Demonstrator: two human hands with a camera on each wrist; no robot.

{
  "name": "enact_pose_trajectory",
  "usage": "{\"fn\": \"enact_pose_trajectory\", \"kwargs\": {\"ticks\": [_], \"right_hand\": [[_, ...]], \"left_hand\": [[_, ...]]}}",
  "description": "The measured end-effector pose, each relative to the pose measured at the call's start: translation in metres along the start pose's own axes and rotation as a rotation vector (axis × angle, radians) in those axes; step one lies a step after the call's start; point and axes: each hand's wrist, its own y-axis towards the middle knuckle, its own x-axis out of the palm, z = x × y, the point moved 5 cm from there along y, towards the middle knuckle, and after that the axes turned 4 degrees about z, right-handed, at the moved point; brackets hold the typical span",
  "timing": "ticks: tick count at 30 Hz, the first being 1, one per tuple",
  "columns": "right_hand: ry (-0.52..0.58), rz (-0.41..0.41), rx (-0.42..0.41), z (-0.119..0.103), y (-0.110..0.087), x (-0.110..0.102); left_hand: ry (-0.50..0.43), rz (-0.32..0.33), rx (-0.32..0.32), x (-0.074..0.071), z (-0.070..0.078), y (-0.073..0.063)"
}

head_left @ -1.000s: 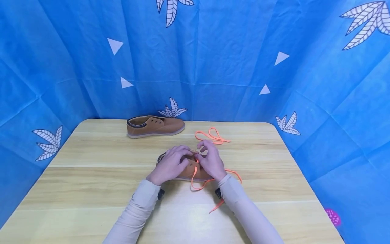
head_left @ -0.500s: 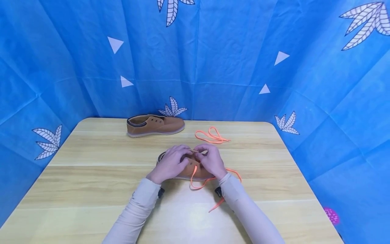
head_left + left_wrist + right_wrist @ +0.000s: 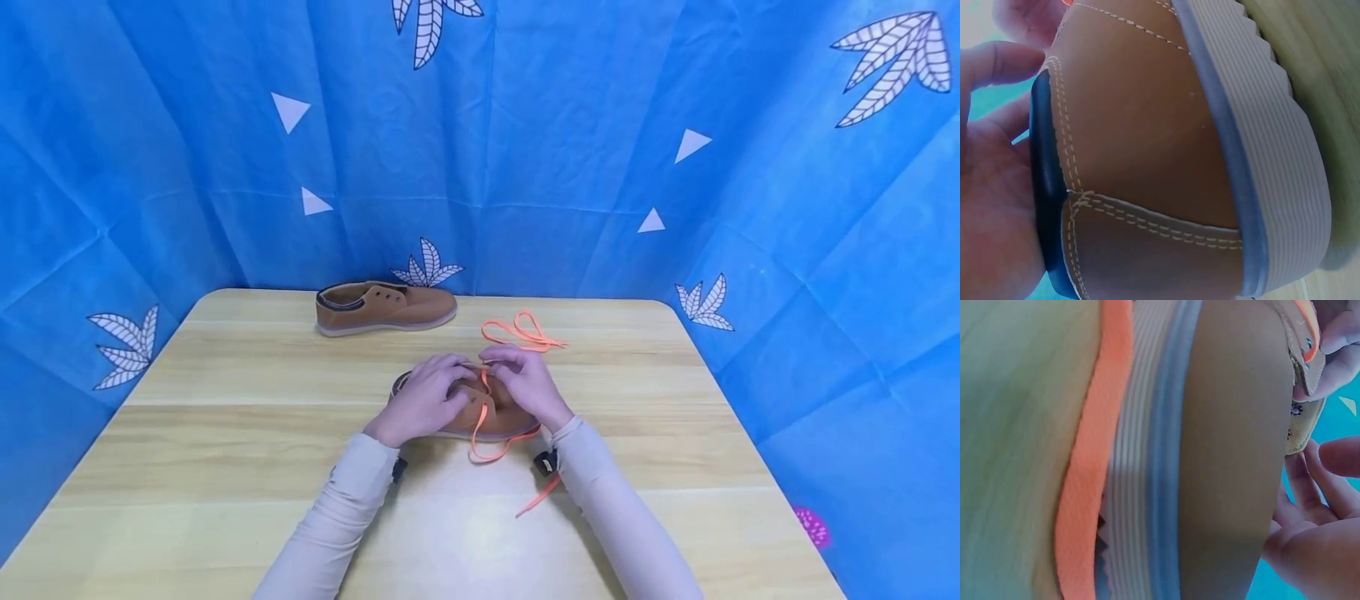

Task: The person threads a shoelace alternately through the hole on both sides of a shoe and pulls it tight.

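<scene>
A brown shoe (image 3: pixel 513 417) with a pale sole lies sideways at mid-table, toe to the right. My left hand (image 3: pixel 423 398) lies over its opening; in the right wrist view its fingertips (image 3: pixel 1335 372) pinch the shoe's eyelet flap. An orange shoelace (image 3: pixel 1082 506) comes through an eyelet and hangs down the near side, its end under my right forearm. A short piece of it also shows between both hands in the head view. My right hand (image 3: pixel 528 383) reaches over the toe to the far flap. Its fingers (image 3: pixel 1313 487) stand apart behind the shoe, with nothing visible between them.
Another brown shoe (image 3: pixel 390 308), without a lace, stands at the back left of the wooden table (image 3: pixel 225 467). Beyond my right hand lies a looped orange lace (image 3: pixel 525 333). Blue patterned cloth (image 3: pixel 570 125) hangs behind and along both sides.
My right fingers have moved off the flap's edge and spread, uncovering the lace between the hands. The lace loop right of my right wrist no longer shows. My left hand has stayed at the shoe.
</scene>
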Motion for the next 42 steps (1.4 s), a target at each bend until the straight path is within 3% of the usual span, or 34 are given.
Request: {"fn": "enact_pose_trajectory", "kwargs": {"ticks": [7, 15, 24, 30, 42], "right_hand": [[-0.002, 0.011, 0.002, -0.007, 0.002, -0.001], [0.062, 0.042, -0.012, -0.02, 0.02, -0.004], [0.217, 0.046, 0.213, -0.003, 0.022, -0.001], [0.324, 0.077, 0.264, 0.006, 0.022, 0.002], [0.468, 0.034, 0.417, 0.02, 0.025, 0.005]], "left_hand": [[-0.003, -0.001, -0.013, -0.001, -0.001, -0.002], [-0.007, -0.013, -0.015, 0.0, -0.003, -0.002], [0.007, -0.018, -0.002, 0.001, -0.003, -0.003], [0.006, -0.01, 0.017, 0.002, -0.002, -0.005], [0.024, -0.017, 0.043, -0.002, 0.001, -0.007]]}}
